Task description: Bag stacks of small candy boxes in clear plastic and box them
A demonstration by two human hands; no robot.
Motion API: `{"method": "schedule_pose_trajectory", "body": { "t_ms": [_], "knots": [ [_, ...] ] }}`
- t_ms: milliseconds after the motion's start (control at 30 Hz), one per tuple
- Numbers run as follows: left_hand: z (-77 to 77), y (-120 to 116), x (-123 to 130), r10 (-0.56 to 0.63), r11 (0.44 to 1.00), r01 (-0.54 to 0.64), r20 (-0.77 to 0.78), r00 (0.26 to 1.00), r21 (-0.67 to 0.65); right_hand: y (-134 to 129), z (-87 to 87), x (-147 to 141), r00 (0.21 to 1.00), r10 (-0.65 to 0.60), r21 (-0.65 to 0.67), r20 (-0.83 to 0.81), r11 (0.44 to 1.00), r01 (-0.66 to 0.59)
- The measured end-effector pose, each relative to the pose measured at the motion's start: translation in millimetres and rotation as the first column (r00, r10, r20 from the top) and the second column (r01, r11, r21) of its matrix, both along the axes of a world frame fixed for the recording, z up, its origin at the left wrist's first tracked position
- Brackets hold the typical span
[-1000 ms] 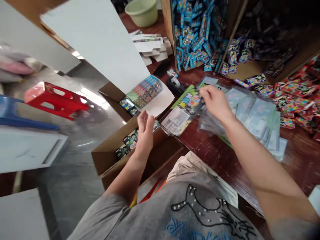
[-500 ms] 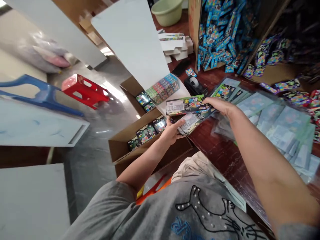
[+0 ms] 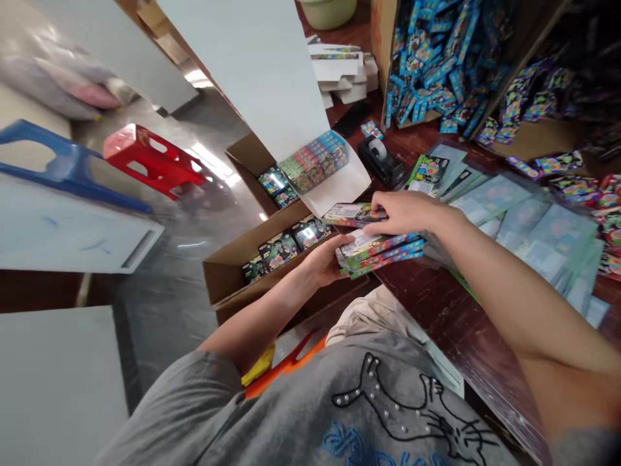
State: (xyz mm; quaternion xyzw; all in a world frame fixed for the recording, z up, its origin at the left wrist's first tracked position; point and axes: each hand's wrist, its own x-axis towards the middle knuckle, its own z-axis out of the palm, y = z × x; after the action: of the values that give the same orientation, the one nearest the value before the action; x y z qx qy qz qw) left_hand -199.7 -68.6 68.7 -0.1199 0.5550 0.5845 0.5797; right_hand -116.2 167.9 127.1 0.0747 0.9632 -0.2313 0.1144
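Note:
My left hand [image 3: 326, 262] grips the left end of a stack of thin printed boxes [image 3: 385, 254], thumb on top and fingers underneath. Their colourful edges fan out toward the table's edge. Just above that stack, my right hand [image 3: 405, 212] is closed on the right end of another thin printed box [image 3: 350, 213], which lies tilted with its pale label up. Below and left of my hands stands an open cardboard carton [image 3: 228, 294] with several dark printed boxes [image 3: 279, 251] inside. A white sheet [image 3: 347, 188] with a colourful printed strip hangs beside the carton.
On the dark red table [image 3: 436, 304] lie clear packaging sleeves [image 3: 524, 226] and a black tape dispenser [image 3: 381, 158]. Cartons behind hold blue candy packets [image 3: 431, 71] and purple packets [image 3: 519, 103]. A red stool [image 3: 150, 158] and a blue stool [image 3: 63, 162] are at left.
My right hand has moved left and down with its box, over the stack. The stack in my left hand has tilted, so its several coloured edges now show.

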Motion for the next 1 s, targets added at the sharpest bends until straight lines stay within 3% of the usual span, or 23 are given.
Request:
{"method": "schedule_pose_trajectory", "body": {
  "t_ms": [67, 167, 267, 500, 733, 1000],
  "knots": [
    [2.8, -2, -6, -0.051, 0.999, 0.052, 0.094, 0.994, -0.004, 7, 0.1, -2, 0.996, 0.075, -0.064, 0.040, 0.995, -0.073],
    [8.1, 2, -17, -0.106, 0.993, 0.112, 0.138, 0.985, -0.030, 33, -7.7, -3, 0.984, 0.180, -0.304, 0.013, 0.938, -0.168],
    [13.2, 12, -25, -0.170, 0.982, 0.179, 0.139, 0.975, -0.053, 56, -15.6, 0, 0.990, 0.140, -0.401, 0.027, 0.909, -0.118],
    [14.2, 28, -37, -0.238, 0.969, 0.245, 0.170, 0.956, -0.022, 60, -14.9, 15, 0.990, 0.035, -0.305, 0.134, 0.952, 0.007],
    [10.4, 25, -44, -0.280, 0.958, 0.286, 0.190, 0.941, -0.004, 63, -23.9, 7, 0.989, 0.143, -0.149, 0.048, 0.980, -0.134],
    [15.0, 27, -36, -0.122, 0.989, 0.137, 0.212, 0.970, -0.059, 69, -28.0, 7, 0.989, 0.140, -0.300, 0.051, 0.947, -0.119]
  ]
}}
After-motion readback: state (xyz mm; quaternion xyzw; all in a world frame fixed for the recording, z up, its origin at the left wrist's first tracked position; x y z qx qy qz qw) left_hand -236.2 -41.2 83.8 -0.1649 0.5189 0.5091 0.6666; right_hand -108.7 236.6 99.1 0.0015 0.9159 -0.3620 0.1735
